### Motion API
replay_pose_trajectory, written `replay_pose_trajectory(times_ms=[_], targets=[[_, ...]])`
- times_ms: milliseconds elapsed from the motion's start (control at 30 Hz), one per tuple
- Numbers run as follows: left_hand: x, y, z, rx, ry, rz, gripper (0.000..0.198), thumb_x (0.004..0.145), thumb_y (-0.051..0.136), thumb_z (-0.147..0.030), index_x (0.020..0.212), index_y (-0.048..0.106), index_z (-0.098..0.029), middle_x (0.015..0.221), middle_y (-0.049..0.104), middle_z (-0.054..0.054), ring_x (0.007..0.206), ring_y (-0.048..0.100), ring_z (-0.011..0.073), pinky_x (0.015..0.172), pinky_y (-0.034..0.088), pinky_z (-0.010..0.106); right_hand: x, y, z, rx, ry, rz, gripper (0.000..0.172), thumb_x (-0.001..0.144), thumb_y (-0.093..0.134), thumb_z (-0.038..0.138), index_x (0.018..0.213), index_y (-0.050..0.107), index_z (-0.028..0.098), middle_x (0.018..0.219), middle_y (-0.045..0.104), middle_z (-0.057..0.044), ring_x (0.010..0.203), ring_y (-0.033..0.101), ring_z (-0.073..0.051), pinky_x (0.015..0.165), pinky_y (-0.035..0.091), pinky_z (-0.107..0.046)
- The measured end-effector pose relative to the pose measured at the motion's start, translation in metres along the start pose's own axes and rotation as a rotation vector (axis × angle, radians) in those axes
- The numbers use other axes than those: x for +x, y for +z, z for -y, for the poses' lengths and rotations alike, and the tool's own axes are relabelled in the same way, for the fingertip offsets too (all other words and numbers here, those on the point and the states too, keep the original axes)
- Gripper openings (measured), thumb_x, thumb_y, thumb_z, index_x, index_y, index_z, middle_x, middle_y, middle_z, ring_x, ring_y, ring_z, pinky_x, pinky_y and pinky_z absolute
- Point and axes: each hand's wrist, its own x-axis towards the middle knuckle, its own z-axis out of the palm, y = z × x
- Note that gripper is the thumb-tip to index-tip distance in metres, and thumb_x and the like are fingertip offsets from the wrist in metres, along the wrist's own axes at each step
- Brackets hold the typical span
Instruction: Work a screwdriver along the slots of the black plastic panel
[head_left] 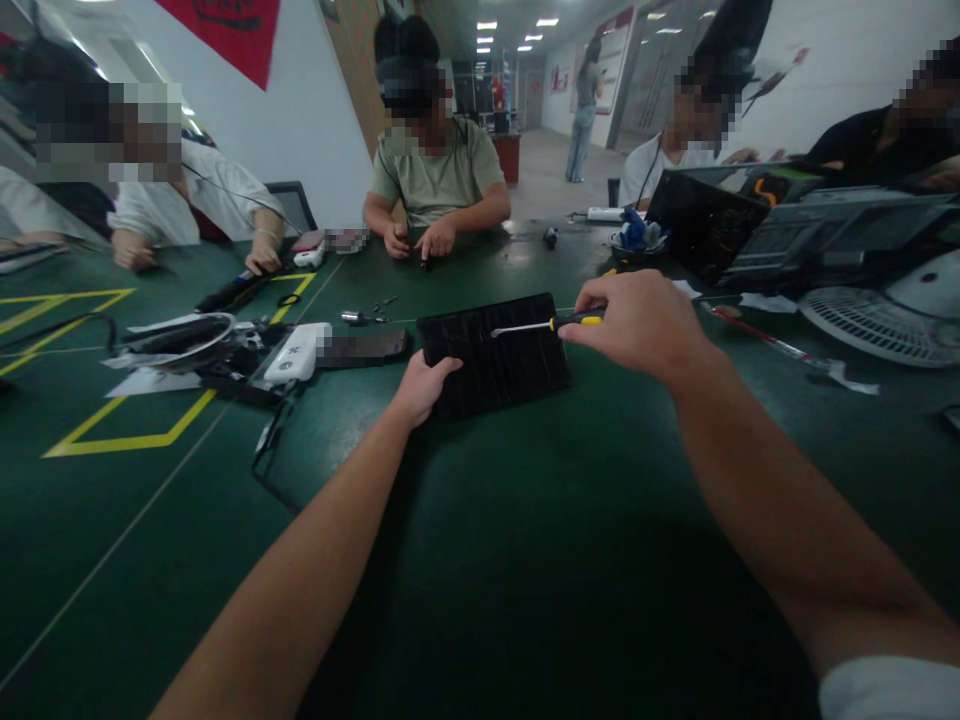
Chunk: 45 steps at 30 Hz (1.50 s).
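A flat black rectangular panel [517,375] with ribs or slots across its face is tilted above the green table. My left hand [424,388] grips its left edge, thumb on top and the other fingers hidden underneath. In my right hand [637,325] is a screwdriver [525,327] with a yellow and black handle. Its metal shaft points left across the panel's upper part; whether the tip touches the panel I cannot tell.
A phone [364,347], a white device [298,353] and a tangle of cables [187,340] lie to the left. Small metal parts [364,316] sit beyond. At right are a white fan [885,310] and an opened computer case [832,230]. Several people sit around the table [525,560].
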Motion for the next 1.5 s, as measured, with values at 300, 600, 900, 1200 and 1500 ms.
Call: replay_pose_trajectory(times_ms=[300, 600, 900, 1200, 1500], targets=[[0.0002, -0.0004, 0.0001, 0.007, -0.003, 0.005, 0.042, 0.065, 0.087, -0.031, 0.103, 0.073, -0.020, 0.101, 0.082, 0.008, 0.106, 0.081, 0.0339, 0.106, 0.066, 0.054, 0.0001, -0.0008, -0.0001, -0.006, -0.005, -0.003, 0.028, 0.091, 0.082, 0.052, 0.104, 0.088, 0.028, 0.105, 0.086, -0.011, 0.097, 0.074, -0.035, 0.074, 0.049, -0.043], [0.0003, 0.0001, 0.0007, 0.016, 0.007, -0.003, 0.042, 0.062, 0.087, -0.033, 0.100, 0.074, -0.020, 0.096, 0.080, 0.006, 0.104, 0.080, 0.0335, 0.108, 0.064, 0.055, 0.0006, -0.0024, -0.0019, -0.009, -0.008, -0.002, 0.029, 0.091, 0.083, 0.052, 0.106, 0.088, 0.028, 0.106, 0.086, -0.012, 0.097, 0.075, -0.036, 0.073, 0.047, -0.043], [-0.0015, 0.0012, -0.0018, 0.014, -0.001, -0.014, 0.041, 0.065, 0.086, -0.031, 0.101, 0.074, -0.019, 0.098, 0.080, 0.007, 0.103, 0.080, 0.0329, 0.107, 0.064, 0.054, 0.0014, -0.0016, -0.0062, 0.006, -0.018, -0.037, 0.028, 0.089, 0.084, 0.052, 0.103, 0.089, 0.028, 0.103, 0.086, -0.011, 0.095, 0.074, -0.034, 0.075, 0.048, -0.042], [-0.0025, 0.0017, -0.0025, 0.012, 0.000, -0.010, 0.042, 0.065, 0.086, -0.031, 0.103, 0.072, -0.021, 0.100, 0.080, 0.007, 0.105, 0.079, 0.0328, 0.105, 0.064, 0.053, -0.0010, 0.0026, -0.0025, -0.010, -0.019, -0.054, 0.026, 0.090, 0.084, 0.051, 0.104, 0.088, 0.030, 0.106, 0.086, -0.011, 0.098, 0.075, -0.036, 0.074, 0.049, -0.044], [0.0009, -0.0003, 0.0014, 0.008, -0.005, 0.005, 0.041, 0.066, 0.086, -0.031, 0.103, 0.073, -0.021, 0.102, 0.081, 0.008, 0.106, 0.080, 0.0333, 0.104, 0.065, 0.052, -0.0008, 0.0054, 0.0025, -0.034, -0.056, -0.063, 0.023, 0.095, 0.082, 0.049, 0.107, 0.087, 0.030, 0.113, 0.084, -0.011, 0.105, 0.074, -0.038, 0.078, 0.049, -0.046]])
